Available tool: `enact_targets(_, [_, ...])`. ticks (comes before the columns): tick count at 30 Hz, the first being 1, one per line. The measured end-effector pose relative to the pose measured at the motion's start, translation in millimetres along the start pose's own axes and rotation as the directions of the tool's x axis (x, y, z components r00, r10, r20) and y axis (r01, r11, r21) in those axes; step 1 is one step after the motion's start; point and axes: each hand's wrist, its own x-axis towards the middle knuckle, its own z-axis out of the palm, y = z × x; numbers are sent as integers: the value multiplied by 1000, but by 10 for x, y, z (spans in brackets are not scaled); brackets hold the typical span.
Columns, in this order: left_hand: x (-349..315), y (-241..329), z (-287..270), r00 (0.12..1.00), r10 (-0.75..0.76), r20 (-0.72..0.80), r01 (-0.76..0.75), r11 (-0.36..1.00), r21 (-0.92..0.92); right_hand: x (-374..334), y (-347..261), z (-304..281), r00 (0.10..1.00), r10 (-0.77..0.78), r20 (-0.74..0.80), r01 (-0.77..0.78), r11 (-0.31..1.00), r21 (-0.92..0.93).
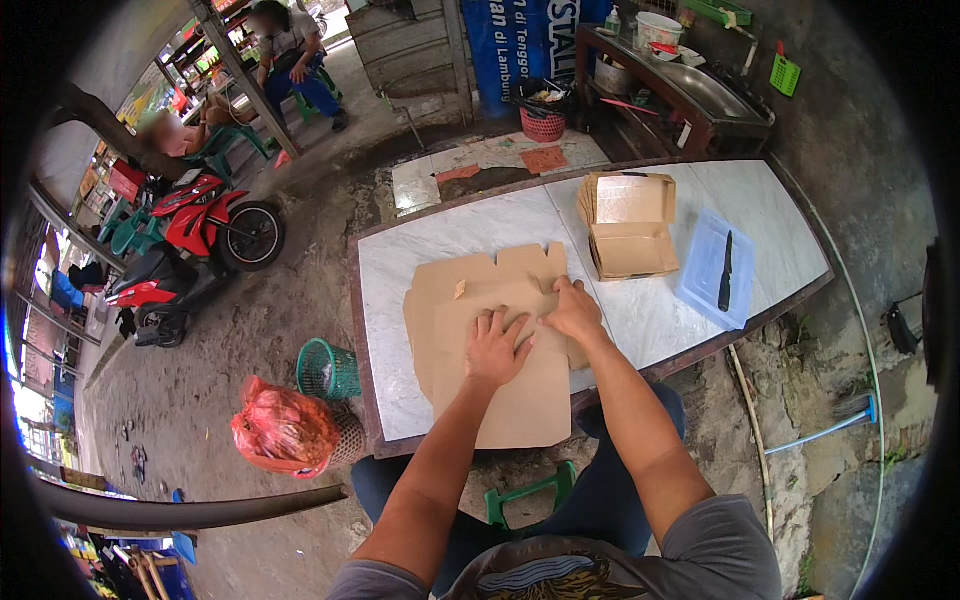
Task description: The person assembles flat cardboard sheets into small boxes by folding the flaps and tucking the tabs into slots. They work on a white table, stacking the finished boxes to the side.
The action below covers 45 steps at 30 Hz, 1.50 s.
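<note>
A flat, unfolded brown cardboard box blank (500, 350) — matte, with cut flaps along its far edge — lies on a white marbled counter (420, 250), its near end overhanging the edge. The left hand (495, 350) presses palm-down on it, fingers spread. The right hand (575, 312) rests just beside, fingers curled onto a flap. Farther right sit folded cardboard boxes (628, 225) (stacked) and a clear tray (708, 275) holding a black knife (726, 270).
</note>
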Motion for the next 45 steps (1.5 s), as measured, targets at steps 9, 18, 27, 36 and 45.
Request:
enact_targets(9, [5,-49,79,989,-145,-18,140,975,-173,345,-96,78,967,-242,-84,240,970,-32])
enact_targets(18, [125,-269,34,822,-569,22,569,822,20,507,182,93,769,-635,-76,583,744,-326])
enact_targets(27, [83,-284,17,848,-528,-44,529,848,31,626,-252,149,828,-553,93,560,808,-183])
enact_targets(36, [-19,-237,82,962,-221,-158,242,962,129,820,-408,203,865,-451,222,496,838,-227])
enact_targets(45, [-20,-211,52,968,-241,-67,249,954,166,604,-527,219,869,-480,118,488,871,-59])
